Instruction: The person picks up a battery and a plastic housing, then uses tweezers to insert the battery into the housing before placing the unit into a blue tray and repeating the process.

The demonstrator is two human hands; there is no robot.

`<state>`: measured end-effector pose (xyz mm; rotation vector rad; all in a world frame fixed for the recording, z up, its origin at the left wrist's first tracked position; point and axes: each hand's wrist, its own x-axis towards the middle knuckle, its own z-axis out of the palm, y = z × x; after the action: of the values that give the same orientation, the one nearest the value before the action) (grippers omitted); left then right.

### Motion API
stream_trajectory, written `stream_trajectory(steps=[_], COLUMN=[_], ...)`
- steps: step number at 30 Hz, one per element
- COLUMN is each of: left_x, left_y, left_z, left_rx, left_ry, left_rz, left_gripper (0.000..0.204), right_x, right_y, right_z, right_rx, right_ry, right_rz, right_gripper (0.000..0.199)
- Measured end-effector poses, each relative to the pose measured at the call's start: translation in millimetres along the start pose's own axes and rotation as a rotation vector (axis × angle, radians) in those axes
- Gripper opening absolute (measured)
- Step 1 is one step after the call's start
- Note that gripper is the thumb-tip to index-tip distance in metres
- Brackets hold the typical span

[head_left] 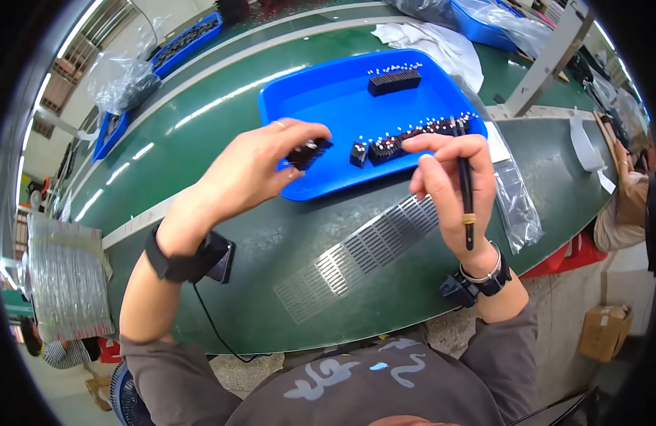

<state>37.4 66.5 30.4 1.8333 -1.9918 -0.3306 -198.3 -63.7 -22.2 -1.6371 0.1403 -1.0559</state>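
My left hand pinches a small bundle of black pieces between thumb and fingers, above the left front part of a blue tray. My right hand is closed round a slim black pen-like tool with a tan band near its rear end; its exact kind is unclear. Beside the right fingertips, a row of black pieces with white tips stands along the tray's near side, partly hidden by that hand. Another black block with white tips sits at the tray's far side.
A slotted metal plate lies on the green table before me. Clear plastic bags are to the right, white cloth behind the tray. A metal post rises at far right. Another person's arm shows at the right edge.
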Motion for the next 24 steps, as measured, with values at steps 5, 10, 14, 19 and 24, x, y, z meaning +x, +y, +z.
stream_trajectory(steps=[5,10,14,19,24], left_x=[18,27,32,33,40], left_y=[-14,-21,-34,-40,-47], left_z=[19,29,39,49,53], left_rx=[0.171,0.177,0.176,-0.068,0.02], left_ry=[-0.214,-0.258,-0.164,-0.099,-0.136], left_rz=[0.036,0.027,0.092,0.049,-0.057], left_gripper=[0.056,0.058,0.054,0.044,0.045], right_x=[4,3,3,4,5], right_y=[-3,-1,0,3,5], right_z=[-8,-8,-8,-7,-9], right_rx=[-0.065,-0.093,-0.059,-0.075,-0.157], right_ry=[0.049,0.015,0.039,0.052,-0.015], right_rz=[-0.025,-0.008,-0.001,0.026,0.032], right_gripper=[0.014,0.015,0.018,0.019,0.015])
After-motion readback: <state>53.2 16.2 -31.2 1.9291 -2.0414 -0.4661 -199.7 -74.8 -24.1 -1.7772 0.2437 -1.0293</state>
